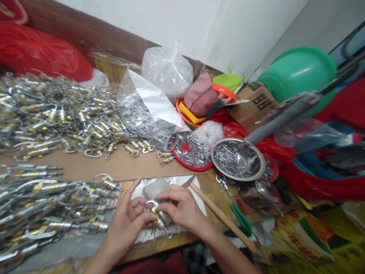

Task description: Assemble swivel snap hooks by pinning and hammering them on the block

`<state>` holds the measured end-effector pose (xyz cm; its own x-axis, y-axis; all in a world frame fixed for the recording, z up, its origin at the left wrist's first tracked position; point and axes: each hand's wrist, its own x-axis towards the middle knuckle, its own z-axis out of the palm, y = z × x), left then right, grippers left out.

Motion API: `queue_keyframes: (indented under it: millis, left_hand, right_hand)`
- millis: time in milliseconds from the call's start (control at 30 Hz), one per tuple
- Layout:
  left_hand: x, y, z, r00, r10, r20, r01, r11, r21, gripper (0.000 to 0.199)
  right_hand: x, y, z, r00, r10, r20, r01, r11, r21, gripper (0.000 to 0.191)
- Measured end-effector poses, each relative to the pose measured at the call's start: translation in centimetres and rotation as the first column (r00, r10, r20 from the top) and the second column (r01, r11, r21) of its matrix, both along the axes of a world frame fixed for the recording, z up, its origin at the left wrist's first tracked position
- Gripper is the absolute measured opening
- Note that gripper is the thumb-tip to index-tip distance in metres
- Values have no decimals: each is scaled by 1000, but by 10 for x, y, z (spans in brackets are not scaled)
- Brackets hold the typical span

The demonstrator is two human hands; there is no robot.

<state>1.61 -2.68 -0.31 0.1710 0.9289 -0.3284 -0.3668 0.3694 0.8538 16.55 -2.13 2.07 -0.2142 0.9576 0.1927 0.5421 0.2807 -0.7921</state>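
Both of my hands meet over a small silver metal fitting with a curved hook at its upper end, a yellow band and a ring eye at its lower end. My left hand grips the fitting's side between thumb and fingers. From the right, my right hand pinches it near the yellow band, partly covering it. Just behind the hands lies a grey stone-like block on white paper. Beside my right hand rests a hammer with a long wooden handle.
Piles of similar fittings spread over the left, some on cardboard. A red tray and a steel pan hold small metal parts. A green-handled tool lies right. Behind stand a carton and green basin.
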Motion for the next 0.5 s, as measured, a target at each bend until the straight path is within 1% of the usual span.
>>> queue_keyframes:
  millis: [33, 67, 100, 133, 167, 200, 233, 267, 300, 333, 367, 400, 433, 500]
  left_hand:
    - [0, 0, 0, 1000, 8, -8, -8, 1000, -5, 92]
    - [1, 0, 0, 1000, 16, -9, -16, 1000, -8, 92]
    - [1, -1, 0, 1000, 23, -5, -23, 1000, -10, 92]
    - [1, -1, 0, 1000, 30, 2, -30, 999, -12, 93]
    - [2, -1, 0, 999, 34, 10, -34, 999, -15, 93]
    - [2, -1, 0, 999, 35, 16, -35, 999, -18, 93]
    - [2, -1, 0, 999, 34, 19, -34, 999, -21, 92]
    - [1, -1, 0, 999, 31, 19, -31, 999, -22, 92]
    - [1, -1, 1, 1000, 27, 16, -26, 999, -22, 91]
    - [0, -1, 1, 1000, 22, 14, -21, 1000, -22, 90]
    - [0, 0, 2, 1000, 14, 12, -14, 1000, -22, 90]
    - [0, 0, 2, 1000, 6, 12, -6, 1000, -25, 91]
    - [-1, 0, 2, 1000, 0, 12, 0, 1000, -30, 91]
    - [0, -1, 3, 1000, -1, 14, 1, 999, -38, 91]
  right_hand:
    - [7, -2, 0, 997, -65, -45, 67, 997, 41, 9]
    - [17, -4, 0, 985, -156, -67, 162, 983, 88, 10]
    - [30, -7, -2, 965, -259, -47, 263, 956, 131, 10]
    - [44, -11, -4, 933, -360, 16, 352, 920, 173, 11]
    - [60, -15, -8, 890, -438, 125, 409, 889, 207, 14]
    - [75, -19, -14, 841, -463, 281, 416, 884, 211, 22]
    - [89, -23, -19, 788, -450, 421, 406, 893, 193, 30]
    - [100, -27, -25, 746, -402, 531, 386, 911, 147, 34]
    - [107, -31, -29, 721, -342, 603, 365, 927, 88, 33]
    - [111, -35, -33, 716, -291, 634, 351, 936, 33, 29]
    - [112, -37, -34, 728, -260, 634, 341, 940, -6, 25]
    - [110, -40, -33, 749, -256, 610, 336, 942, -17, 22]
    - [105, -42, -30, 776, -270, 571, 331, 944, -4, 20]
    - [91, -46, -17, 835, -297, 464, 291, 953, 87, 20]
